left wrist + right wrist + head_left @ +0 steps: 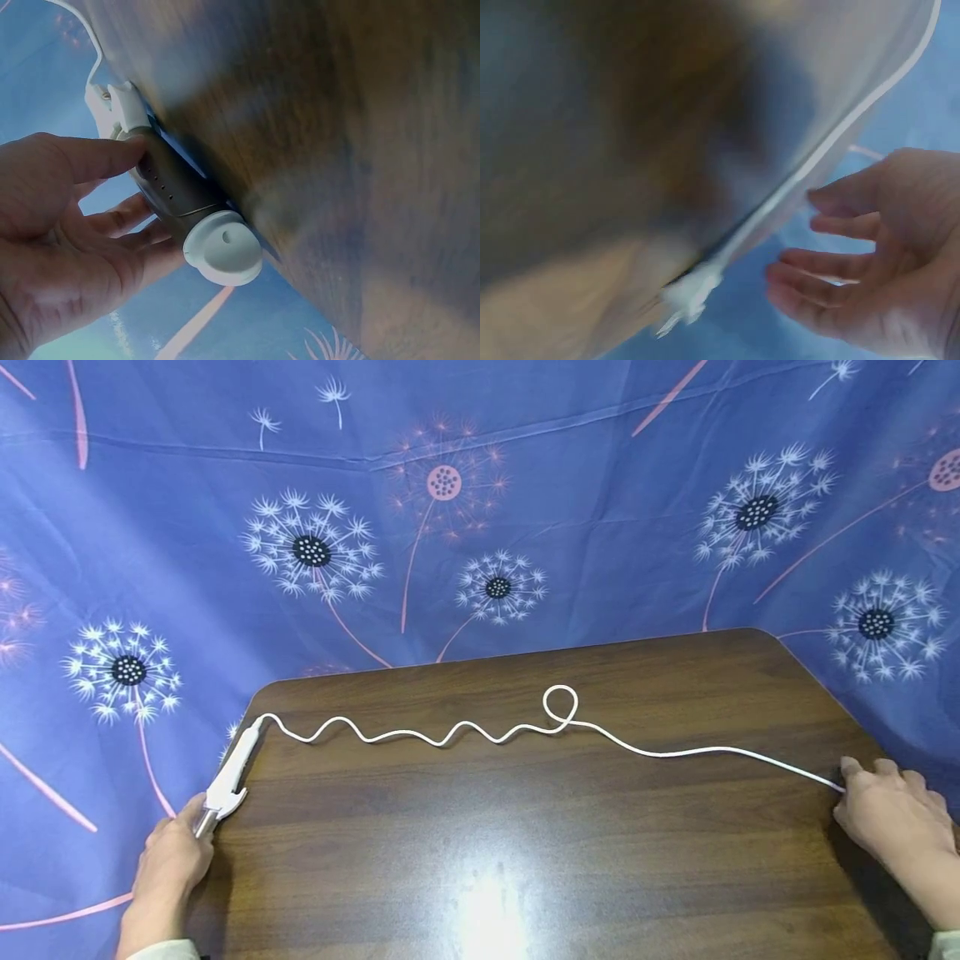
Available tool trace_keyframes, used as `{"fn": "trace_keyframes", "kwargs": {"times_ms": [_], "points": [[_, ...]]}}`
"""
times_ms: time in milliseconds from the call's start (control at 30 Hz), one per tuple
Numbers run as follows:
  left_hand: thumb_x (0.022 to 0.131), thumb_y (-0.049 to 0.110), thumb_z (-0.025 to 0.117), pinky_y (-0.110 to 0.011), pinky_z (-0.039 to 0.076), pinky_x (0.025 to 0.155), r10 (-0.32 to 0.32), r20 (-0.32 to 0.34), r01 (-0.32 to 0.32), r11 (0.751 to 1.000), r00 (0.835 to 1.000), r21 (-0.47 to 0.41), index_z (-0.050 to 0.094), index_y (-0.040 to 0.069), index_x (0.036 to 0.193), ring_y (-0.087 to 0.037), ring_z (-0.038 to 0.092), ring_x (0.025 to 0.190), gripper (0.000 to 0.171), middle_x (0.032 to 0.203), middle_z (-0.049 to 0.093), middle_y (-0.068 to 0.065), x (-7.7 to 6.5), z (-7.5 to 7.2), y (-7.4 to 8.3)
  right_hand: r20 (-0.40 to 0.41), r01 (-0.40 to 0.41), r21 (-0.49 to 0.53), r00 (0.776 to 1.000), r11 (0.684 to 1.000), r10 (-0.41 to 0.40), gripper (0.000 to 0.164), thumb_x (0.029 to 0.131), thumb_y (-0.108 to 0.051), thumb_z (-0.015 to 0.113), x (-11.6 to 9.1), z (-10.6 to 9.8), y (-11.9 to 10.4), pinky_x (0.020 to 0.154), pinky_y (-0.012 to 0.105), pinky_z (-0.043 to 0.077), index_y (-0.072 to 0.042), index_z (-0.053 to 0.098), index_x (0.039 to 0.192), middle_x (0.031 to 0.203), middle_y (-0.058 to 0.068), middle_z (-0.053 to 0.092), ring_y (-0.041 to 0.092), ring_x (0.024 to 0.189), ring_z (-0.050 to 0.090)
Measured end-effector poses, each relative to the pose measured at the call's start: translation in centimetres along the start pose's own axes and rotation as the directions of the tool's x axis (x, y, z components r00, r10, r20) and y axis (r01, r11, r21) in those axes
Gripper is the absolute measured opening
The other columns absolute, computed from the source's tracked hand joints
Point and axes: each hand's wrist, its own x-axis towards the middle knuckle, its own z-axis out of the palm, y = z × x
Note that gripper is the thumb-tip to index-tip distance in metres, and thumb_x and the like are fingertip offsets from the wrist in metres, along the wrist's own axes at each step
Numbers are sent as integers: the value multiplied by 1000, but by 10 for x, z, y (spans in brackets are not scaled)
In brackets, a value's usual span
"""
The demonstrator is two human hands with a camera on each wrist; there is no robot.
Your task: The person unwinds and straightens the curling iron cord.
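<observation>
At the table's left edge lies a curling iron with a white handle, a thumb lever and a metal barrel. My left hand holds it by the barrel. In the left wrist view, the thumb and fingers of the left hand pinch the dark barrel, whose white round tip faces the camera. A white cord runs in waves from the handle, makes one loop, and reaches my right hand. In the right wrist view, the right hand has loosely bent fingers beside the cord's white plug.
The brown wooden table has rounded back corners and a bright glare spot near its front. Behind and beside it hangs a blue cloth printed with dandelions.
</observation>
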Motion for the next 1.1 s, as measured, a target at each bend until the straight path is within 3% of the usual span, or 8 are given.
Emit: {"fn": "trace_keyframes", "kwargs": {"times_ms": [67,133,333,433,667,933,1033,1100], "points": [[88,8,54,-66,43,73,-7,2,7,1000,1000,1,32,6,144,-67,46,97,60,112,44,-41,0,0,1,-96,61,14,994,998,-59,41,79,-4,58,4,-4,-19,66,68,35,10,45,116,99,40,44,63,89,42],[88,9,55,-66,43,72,-15,-4,15,1000,1000,0,33,6,144,-68,46,96,60,112,44,-41,0,1,1,-214,164,31,965,986,-154,41,80,-4,62,10,-5,-39,67,66,36,8,49,117,101,39,48,60,88,46],[89,9,54,-65,42,68,-56,-38,56,998,998,-9,33,9,145,-66,46,96,60,118,41,-36,-3,-1,7,-450,526,77,776,847,-442,57,70,1,76,31,3,-101,70,58,44,-2,58,124,100,26,58,45,88,57],[89,9,54,-65,42,68,-62,-44,62,998,997,-7,34,11,145,-65,45,98,60,122,40,-33,-3,-2,11,-448,615,81,726,785,-522,58,70,1,77,38,10,-125,68,52,48,-7,59,125,101,17,60,36,90,59],[86,5,56,-65,43,66,-50,-27,50,999,998,10,41,9,142,-65,47,97,58,123,44,-35,0,-3,12,-341,695,94,695,713,-633,48,74,-6,78,42,26,-168,61,44,51,-13,66,120,97,8,63,25,83,62],[89,9,53,-59,44,62,-94,-12,94,995,996,21,46,13,141,-64,49,96,53,123,44,-42,3,-6,11,-364,775,38,599,631,-713,40,72,2,75,46,37,-199,59,42,52,-14,71,108,85,4,60,24,72,60],[89,9,53,-58,44,61,-100,-10,100,995,995,18,46,14,141,-64,49,95,53,123,43,-43,3,-7,12,-366,765,11,603,644,-709,40,70,9,66,52,40,-200,54,41,51,-14,72,103,82,4,59,25,71,59],[89,9,53,-58,44,61,-99,-17,100,995,995,20,47,14,141,-64,49,94,53,122,44,-44,4,-8,12,-358,737,13,635,676,-685,44,66,11,62,59,40,-198,55,43,51,-13,72,102,83,5,60,26,74,61]]}}
